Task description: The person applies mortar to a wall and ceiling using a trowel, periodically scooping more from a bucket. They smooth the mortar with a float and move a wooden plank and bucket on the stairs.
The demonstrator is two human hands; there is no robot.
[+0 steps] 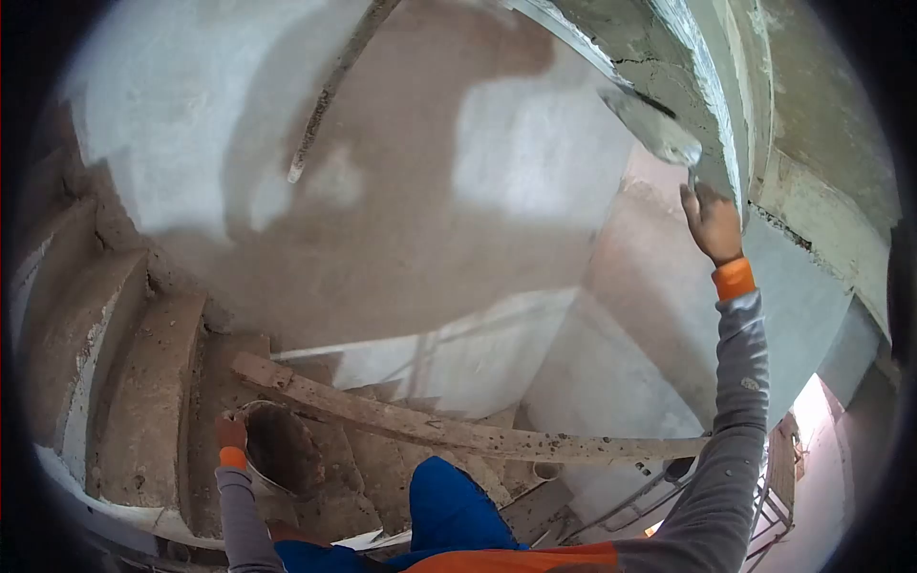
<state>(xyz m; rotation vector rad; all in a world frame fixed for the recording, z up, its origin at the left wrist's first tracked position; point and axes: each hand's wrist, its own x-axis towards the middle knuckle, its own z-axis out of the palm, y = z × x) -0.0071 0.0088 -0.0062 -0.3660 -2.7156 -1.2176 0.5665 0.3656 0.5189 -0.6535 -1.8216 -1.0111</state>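
Note:
My right hand [714, 224] is raised at the upper right, its fingers wrapped round the handle of a trowel [654, 126]. The trowel's metal blade points up and left, close to the underside of a concrete slope [659, 76]; whether it touches is hard to tell. Down at the lower left, my left hand [231, 432] grips the rim of a dark bucket [287, 449]. The bucket is tilted with its mouth towards me, and what is inside is too dark to make out.
Concrete steps [143, 401] rise on the left. A long wooden plank [458, 435] runs across in front of my legs. Beyond is a plastered wall [411, 220], with a rough pole [334, 95] at the top. Metal framework [769, 516] stands at the lower right.

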